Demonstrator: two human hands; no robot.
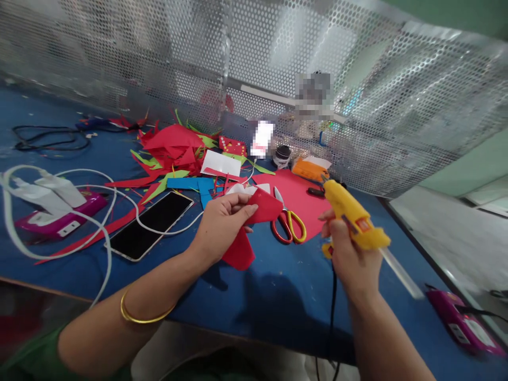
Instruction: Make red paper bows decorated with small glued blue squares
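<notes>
My left hand [224, 225] pinches a folded red piece [266, 206], whose lower part hangs below my fingers. My right hand [353, 254] is wrapped round a yellow glue gun [349, 211], its nozzle pointing up and away to the left and a clear glue stick [402, 272] jutting from its rear. Between my hands, scissors [297, 226] with one red and one yellow handle lie on the table, partly over a large red sheet [305, 198]. White petal-like pieces [240, 188] show just behind my left hand.
Red and green scraps [174, 148] are heaped at the back left. A black-screened phone [151, 225] lies under a white cable. Purple power strips stand at the left [79, 214] and right [464, 320]. A perforated metal screen [178, 58] closes off the back, with a person beyond it.
</notes>
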